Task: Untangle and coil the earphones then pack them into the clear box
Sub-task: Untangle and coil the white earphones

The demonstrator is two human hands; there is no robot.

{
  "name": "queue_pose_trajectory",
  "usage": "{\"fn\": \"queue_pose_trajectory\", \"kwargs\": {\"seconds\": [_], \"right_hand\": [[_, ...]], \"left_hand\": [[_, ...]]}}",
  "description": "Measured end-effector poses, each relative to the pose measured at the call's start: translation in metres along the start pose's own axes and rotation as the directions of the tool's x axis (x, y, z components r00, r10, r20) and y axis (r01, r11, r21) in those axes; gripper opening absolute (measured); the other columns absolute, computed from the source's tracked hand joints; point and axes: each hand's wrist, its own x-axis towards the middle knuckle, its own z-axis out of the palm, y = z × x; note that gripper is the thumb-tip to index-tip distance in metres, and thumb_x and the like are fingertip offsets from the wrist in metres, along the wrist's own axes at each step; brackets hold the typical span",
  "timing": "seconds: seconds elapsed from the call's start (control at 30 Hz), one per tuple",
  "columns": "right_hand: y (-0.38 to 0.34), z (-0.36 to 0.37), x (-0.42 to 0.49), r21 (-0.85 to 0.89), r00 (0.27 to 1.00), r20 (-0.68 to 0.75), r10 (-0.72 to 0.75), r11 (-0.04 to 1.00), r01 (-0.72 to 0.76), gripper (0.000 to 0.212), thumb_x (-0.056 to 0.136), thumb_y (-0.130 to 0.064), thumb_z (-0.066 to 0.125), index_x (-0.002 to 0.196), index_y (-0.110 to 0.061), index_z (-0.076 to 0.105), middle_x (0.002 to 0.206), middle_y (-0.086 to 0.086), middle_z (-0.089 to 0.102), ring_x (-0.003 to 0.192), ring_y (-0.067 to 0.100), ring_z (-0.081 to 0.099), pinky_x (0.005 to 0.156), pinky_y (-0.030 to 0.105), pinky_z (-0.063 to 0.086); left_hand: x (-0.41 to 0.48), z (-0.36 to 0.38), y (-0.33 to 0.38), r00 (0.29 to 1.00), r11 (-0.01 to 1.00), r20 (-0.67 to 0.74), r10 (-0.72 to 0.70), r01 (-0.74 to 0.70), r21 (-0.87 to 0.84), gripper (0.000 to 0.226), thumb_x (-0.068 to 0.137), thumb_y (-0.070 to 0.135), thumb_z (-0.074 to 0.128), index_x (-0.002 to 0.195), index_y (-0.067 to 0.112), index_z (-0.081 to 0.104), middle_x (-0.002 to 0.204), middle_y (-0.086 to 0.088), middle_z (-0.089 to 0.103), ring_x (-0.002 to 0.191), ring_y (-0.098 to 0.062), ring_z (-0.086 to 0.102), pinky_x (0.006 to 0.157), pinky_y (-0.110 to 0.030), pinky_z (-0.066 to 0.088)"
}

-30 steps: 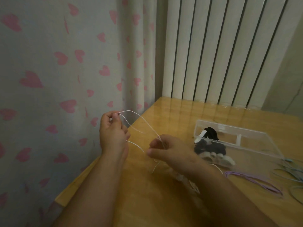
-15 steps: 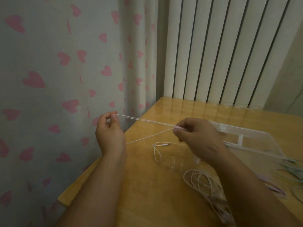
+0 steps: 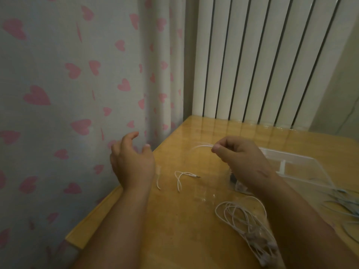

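While right hand [image 3: 242,160] pinches the white earphone cable [image 3: 202,146], left hand [image 3: 132,164] hangs free, fingers loosely spread, gripping nothing.
Head view: a jack plug [image 3: 196,176] lies on the table [image 3: 174,220] between the hands; clear box [image 3: 303,167] sits behind right wrist. Risk: slack loops could snag the loose white bundle [image 3: 240,214] nearby and re-knot.

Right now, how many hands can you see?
2. The left hand hovers open above the yellow wooden table's left edge, holding nothing. The right hand is mid-table, its fingers pinching a thin white earphone cable, beside the clear plastic box.
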Motion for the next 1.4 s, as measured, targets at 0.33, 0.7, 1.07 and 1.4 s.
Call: {"fn": "queue_pose_trajectory", "kwargs": {"seconds": [0.33,0.7,1.07,1.4], "right_hand": [[0.003,0.008,0.001,-0.054,0.997,0.049,-0.053,0.997,0.055,0.015,0.094,-0.037,0.055,0.088,-0.028,0.066,0.073,-0.003,0.062,0.064,0.008,0.053,0.061,0.028,0.047],[0.004,-0.008,0.001,-0.08,1.0,0.03,0.004,0.997,-0.002,0.019,0.086,-0.043,0.065,0.076,-0.026,0.068,0.076,0.0,0.066,0.072,0.019,0.062,0.072,0.051,0.057],[0.006,-0.002,0.003,-0.106,0.994,-0.073,-0.079,0.992,0.071,0.016,0.092,-0.041,0.057,0.085,-0.03,0.066,0.067,-0.009,0.058,0.062,0.009,0.056,0.062,0.034,0.051],[0.003,0.01,0.0,-0.166,0.995,-0.018,-0.101,0.981,0.097,0.016,0.092,-0.043,0.056,0.087,-0.031,0.066,0.064,-0.013,0.053,0.061,0.001,0.049,0.056,0.022,0.034]], "left_hand": [[-0.032,0.004,0.02,0.745,0.87,0.459,0.484,-0.353,-0.343,0.013,0.084,0.033,0.068,0.093,0.04,0.063,0.085,0.016,0.064,0.085,0.0,0.057,0.07,-0.008,0.039],[-0.011,0.0,0.013,0.994,0.948,0.099,-0.047,0.075,-0.308,0.021,0.084,0.014,0.055,0.063,0.015,0.055,0.056,0.005,0.049,0.055,-0.006,0.042,0.052,-0.024,0.033],[-0.017,-0.002,0.014,0.971,0.983,0.171,0.17,-0.155,-0.098,0.058,0.059,0.018,0.047,0.115,0.023,0.059,0.112,0.005,0.055,0.105,-0.017,0.052,0.094,-0.036,0.042],[-0.037,0.009,0.015,0.691,0.867,0.53,0.492,-0.446,-0.223,0.017,0.089,0.046,0.055,0.091,0.032,0.065,0.071,0.012,0.063,0.07,-0.006,0.058,0.063,-0.033,0.049]]}}
